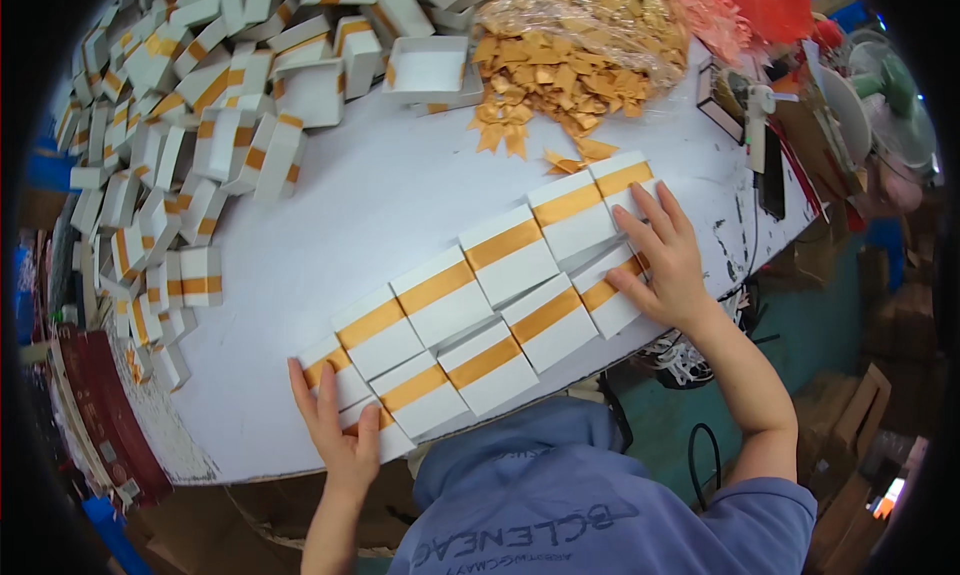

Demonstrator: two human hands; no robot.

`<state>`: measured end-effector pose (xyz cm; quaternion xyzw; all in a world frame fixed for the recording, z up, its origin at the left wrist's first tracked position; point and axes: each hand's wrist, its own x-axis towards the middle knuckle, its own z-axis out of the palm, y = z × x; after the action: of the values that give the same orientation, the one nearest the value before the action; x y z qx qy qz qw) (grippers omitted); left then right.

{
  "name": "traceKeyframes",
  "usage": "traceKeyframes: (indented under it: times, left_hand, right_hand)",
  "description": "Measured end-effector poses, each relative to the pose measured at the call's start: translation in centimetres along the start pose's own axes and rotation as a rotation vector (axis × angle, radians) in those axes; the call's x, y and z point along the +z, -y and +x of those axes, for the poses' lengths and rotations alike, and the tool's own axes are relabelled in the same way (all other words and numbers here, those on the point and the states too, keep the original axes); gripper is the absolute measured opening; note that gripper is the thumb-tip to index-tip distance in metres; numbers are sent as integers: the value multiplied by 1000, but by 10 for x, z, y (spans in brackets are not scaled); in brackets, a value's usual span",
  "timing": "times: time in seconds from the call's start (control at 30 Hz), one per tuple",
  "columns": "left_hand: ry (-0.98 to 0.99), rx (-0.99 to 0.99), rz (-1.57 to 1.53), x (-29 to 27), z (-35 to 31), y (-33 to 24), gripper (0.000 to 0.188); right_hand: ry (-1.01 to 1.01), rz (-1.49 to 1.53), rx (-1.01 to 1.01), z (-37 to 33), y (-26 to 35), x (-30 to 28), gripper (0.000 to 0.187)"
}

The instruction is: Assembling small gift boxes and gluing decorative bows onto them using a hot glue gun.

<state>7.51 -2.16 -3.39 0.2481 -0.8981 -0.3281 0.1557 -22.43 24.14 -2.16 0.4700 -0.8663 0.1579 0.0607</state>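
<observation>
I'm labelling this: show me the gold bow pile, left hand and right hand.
Gold bow pile (572, 67): head view, middle of the heap.
Left hand (346, 447): head view, back of the hand.
Right hand (676, 273): head view, back of the hand.

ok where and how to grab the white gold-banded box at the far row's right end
Likely pinch the white gold-banded box by its far and right sides, the right hand coming from the right: no box adjoins there, while its left side meets the neighbouring box.
</observation>
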Motion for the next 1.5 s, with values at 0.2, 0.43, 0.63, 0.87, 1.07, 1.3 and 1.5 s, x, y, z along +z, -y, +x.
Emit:
traceKeyframes:
  times: [0.2, 0.43, 0.63, 0.87, 1.07, 1.3, 1.5]
  left_hand:
    - [-44, -35, 10, -12, -11, 7, 54]
    - [-29, 165, 99, -18, 36, -21, 55]
    - [195, 184, 106, -18, 37, -31, 65]
    - [314, 323, 390, -13, 11, -51, 88]
    - [287, 354, 395, -4, 10, -41, 89]
    - [-111, 43, 24, -30, 11, 23, 78]
    - [-118, -51, -29, -18, 8, 33, 74]
  right_hand:
    - [-106, -94, 82, 6, -33, -16, 57]
    - [-462, -23, 659, 25, -194, -37, 50]
    - [-605, 568, 999, 59, -175, -52, 41]
    - [-723, 720, 873, 19, -139, -58, 16]
    - [-623, 1446, 933, -21, -58, -72, 20]
    - [207, 1640, 577, 6, 78, -42, 50]
    - [920, 1436, 402, 64, 159, -12, 36]
